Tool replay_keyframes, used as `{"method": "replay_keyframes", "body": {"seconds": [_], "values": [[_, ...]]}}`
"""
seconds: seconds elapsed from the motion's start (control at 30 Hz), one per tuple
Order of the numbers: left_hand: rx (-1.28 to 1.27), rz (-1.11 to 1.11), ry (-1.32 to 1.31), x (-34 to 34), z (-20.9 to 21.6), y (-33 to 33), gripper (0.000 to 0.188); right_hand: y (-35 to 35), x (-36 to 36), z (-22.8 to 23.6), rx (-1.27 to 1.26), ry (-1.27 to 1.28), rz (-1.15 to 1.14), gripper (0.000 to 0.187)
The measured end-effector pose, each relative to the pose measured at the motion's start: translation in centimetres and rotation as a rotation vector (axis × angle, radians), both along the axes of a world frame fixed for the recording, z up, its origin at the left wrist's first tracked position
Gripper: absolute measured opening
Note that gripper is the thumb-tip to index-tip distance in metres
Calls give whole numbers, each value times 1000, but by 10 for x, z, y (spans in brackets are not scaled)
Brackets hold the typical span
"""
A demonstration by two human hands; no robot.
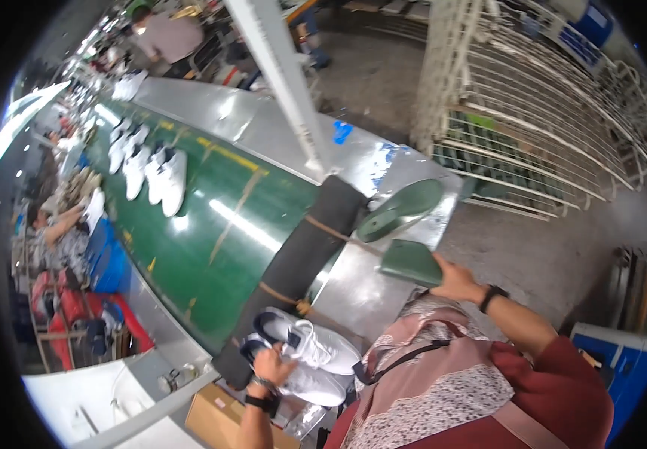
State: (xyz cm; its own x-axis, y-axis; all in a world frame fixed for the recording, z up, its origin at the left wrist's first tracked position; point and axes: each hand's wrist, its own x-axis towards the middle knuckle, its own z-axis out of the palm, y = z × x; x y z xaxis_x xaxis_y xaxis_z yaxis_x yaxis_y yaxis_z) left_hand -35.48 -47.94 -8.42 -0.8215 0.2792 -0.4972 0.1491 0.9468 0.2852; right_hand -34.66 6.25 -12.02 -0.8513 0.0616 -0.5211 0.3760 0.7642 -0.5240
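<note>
Left hand (273,367) on sneakers (310,358) (white)

1. A single head-worn fisheye camera is looking down from above the person's chest, tilting steeply toward the green conveyor belt (211,224) that is running away to the upper left.
2. It is sitting close to the person's own hands, with the left hand (273,367) and right hand (454,280) entering from the lower edge.
3. The wide lens is bending straight edges toward a dark round rim, while distant workers and a wire rack (555,120) are shrinking at the margins.
</note>
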Motion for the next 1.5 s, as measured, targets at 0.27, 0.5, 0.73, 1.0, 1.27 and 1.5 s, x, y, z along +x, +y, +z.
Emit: {"method": "replay_keyframes", "body": {"seconds": [0.27, 0.5, 0.73, 1.0, 1.27, 1.5], "values": [[-279, -216, 260, -219, 107, -4, 43, 47, 110, -23, -44, 9, -449, 110], [181, -208, 361, -248, 42, 145, 88, 66, 98, -35, -286, -268, -975, 110], [220, -319, 278, -190, -37, 369, 97, 139, 95, -211, -452, -149, -1154, 104], [12, -268, 366, -208, -60, 413, 81, 218, -62, -310, -494, 66, -978, 102], [77, -194, 376, -201, -69, 423, 83, 285, -216, -412, -854, 397, -1151, 98], [57, -189, 368, -199, -68, 410, 84, 243, -189, -441, -41, 792, -724, 82]]}}
